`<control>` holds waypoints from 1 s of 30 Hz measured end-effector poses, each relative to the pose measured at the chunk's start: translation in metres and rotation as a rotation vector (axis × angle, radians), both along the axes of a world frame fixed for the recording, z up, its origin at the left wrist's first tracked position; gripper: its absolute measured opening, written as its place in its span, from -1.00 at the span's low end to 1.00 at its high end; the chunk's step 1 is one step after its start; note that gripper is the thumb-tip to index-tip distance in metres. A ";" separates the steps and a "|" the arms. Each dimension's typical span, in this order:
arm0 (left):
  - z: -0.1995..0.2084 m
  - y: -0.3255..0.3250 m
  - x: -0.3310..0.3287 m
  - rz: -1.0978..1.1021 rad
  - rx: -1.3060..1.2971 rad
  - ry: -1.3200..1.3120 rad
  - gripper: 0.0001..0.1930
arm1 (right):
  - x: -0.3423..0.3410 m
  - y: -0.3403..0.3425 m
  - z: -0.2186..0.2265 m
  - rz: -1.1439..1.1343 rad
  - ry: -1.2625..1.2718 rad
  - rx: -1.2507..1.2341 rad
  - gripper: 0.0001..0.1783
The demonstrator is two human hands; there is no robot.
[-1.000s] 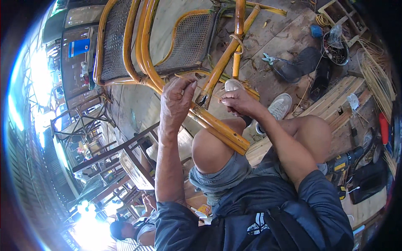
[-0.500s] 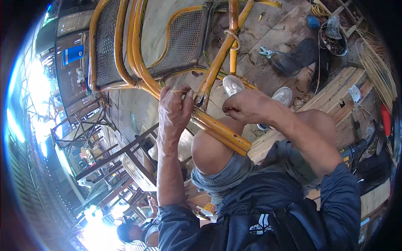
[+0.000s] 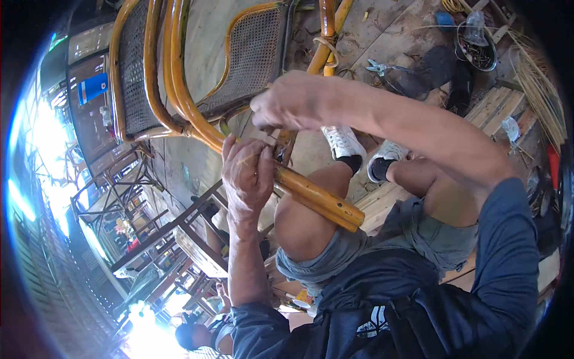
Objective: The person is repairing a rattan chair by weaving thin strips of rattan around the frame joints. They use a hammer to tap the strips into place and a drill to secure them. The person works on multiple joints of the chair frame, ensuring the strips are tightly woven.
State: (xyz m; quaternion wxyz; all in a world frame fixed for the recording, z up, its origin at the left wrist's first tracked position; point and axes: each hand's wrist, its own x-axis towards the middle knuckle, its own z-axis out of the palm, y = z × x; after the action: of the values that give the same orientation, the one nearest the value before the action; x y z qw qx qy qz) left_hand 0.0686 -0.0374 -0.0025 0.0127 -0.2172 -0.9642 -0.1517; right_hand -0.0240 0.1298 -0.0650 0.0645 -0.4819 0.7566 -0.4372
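Left hand [image 3: 246, 176] closed round the upper end of a paired rattan pole [image 3: 323, 200], fingers curled over, thumb laid along the side; a thin strip seems to cross the fingers, too fine to be sure of. Right hand [image 3: 278, 107] a loose, blurred fist, palm down, farther out than the left and apart from it; whether it pinches anything, cannot tell. The pole belongs to a rattan chair [image 3: 200, 125], tipped over in front of the worker, its end resting across the left knee [image 3: 299, 230]. Glossy golden-yellow frame, darker marks at the joints, two dark woven cane panels [image 3: 257, 54]; a pale loop of binding [image 3: 327, 51] circles two crossing legs. Right forearm [image 3: 382, 107] and fist hide part of the joint region. Beyond: white sneakers [image 3: 344, 142] on the floor, pliers [image 3: 378, 67] lying open, a metal bowl [image 3: 487, 60] of small dark pieces with a clear plastic bag [image 3: 476, 30] over it, wooden slats [image 3: 496, 110] and a sheaf of cane strips [image 3: 541, 90] to the right. Far left, a blue container [image 3: 92, 88]; lower left, another person [image 3: 200, 335] near bright glare.
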 end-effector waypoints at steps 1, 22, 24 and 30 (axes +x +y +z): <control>0.002 0.002 0.000 -0.015 -0.030 0.015 -0.96 | -0.011 -0.009 -0.008 0.022 -0.029 -0.003 -0.84; 0.005 0.020 -0.013 0.226 0.062 -0.427 -0.86 | -0.012 -0.032 -0.057 -0.869 0.047 -0.361 -0.80; 0.009 0.018 -0.010 0.282 0.050 -0.445 -0.86 | 0.036 -0.003 -0.048 -1.020 -0.569 -0.774 -0.80; 0.000 0.022 -0.013 0.224 0.095 -0.382 -0.83 | 0.140 -0.047 -0.109 -0.756 -0.463 -0.421 -0.69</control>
State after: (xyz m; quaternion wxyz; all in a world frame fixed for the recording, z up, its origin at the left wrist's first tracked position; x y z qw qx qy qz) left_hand 0.0561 -0.0155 -0.0021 -0.1431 -0.0751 -0.9590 -0.2330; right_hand 0.1157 0.0824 -0.1742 -0.0312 -0.0662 0.7396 -0.6691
